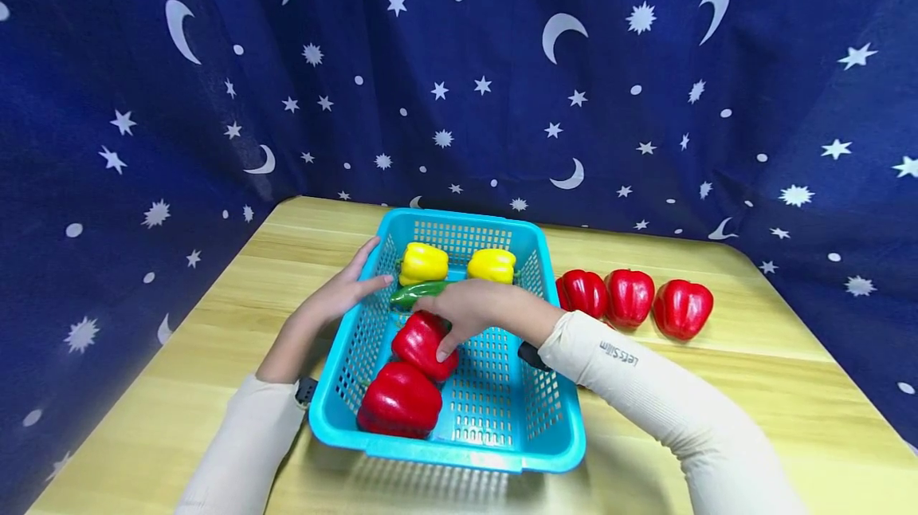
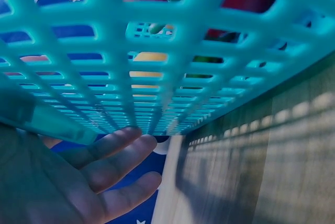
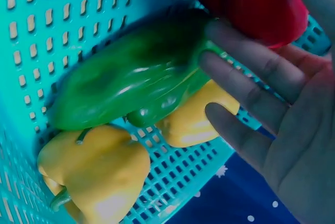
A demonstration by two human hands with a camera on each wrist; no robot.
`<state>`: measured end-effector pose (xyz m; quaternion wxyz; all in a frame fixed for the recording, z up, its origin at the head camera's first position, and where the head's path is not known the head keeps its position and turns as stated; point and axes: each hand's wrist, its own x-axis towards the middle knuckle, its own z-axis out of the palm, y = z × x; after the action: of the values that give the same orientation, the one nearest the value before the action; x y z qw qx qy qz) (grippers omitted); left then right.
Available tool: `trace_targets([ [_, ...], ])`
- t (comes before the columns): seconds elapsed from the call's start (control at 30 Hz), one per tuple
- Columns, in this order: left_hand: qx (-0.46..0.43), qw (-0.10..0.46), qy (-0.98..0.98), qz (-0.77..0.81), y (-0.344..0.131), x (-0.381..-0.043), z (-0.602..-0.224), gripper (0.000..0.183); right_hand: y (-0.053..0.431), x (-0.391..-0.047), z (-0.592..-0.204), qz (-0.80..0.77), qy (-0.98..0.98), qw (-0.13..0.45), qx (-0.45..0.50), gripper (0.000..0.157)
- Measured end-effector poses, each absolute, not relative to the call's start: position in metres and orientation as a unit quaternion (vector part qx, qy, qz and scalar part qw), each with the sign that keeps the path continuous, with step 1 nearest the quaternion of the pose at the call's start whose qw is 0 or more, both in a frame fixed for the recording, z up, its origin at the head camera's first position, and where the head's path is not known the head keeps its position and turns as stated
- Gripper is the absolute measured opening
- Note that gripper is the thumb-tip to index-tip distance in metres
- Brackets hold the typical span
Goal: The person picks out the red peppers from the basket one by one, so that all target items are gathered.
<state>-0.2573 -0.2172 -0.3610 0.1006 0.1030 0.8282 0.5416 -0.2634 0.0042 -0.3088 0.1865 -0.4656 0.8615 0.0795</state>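
Note:
My right hand (image 1: 466, 309) reaches into a blue plastic basket (image 1: 448, 463) and holds a red bell pepper (image 1: 419, 343), its thumb on the near side. That pepper (image 3: 261, 4) shows at the top of the right wrist view, between thumb and forefinger. Another red bell pepper (image 1: 400, 402) lies in the near left corner. A long green pepper (image 3: 120, 82) lies under my fingertips, partly hidden by the hand in the head view. My left hand (image 1: 343, 290) grips the basket's left rim, thumb over the top; its fingers (image 2: 118, 169) lie outside the wall.
Inside the basket's far end lie two yellow bell peppers, a left one (image 1: 425, 264) and a right one (image 1: 491, 265). Three red bell peppers (image 1: 629, 298) stand in a row on the wooden table (image 1: 753, 403), right of the basket. A dark blue curtain (image 1: 459, 100) hangs behind.

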Motion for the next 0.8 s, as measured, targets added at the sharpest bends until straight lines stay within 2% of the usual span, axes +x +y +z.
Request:
trace_targets([
  [0.13, 0.103, 0.094, 0.832, 0.536, -0.217, -0.256, -0.362, 0.073, 0.003, -0.257, -0.308, 0.107, 0.874, 0.167, -0.444, 0.071],
  [0.53, 0.106, 0.090, 0.832, 0.537, -0.220, -0.257, -0.364, 0.073, 0.005, -0.245, -0.300, 0.143, 0.901, 0.175, -0.371, 0.072],
  [0.8, 0.102, 0.097, 0.836, 0.530, -0.219, -0.259, -0.363, 0.075, 0.007, -0.238, -0.302, 0.137, 0.887, 0.171, -0.407, 0.090],
])
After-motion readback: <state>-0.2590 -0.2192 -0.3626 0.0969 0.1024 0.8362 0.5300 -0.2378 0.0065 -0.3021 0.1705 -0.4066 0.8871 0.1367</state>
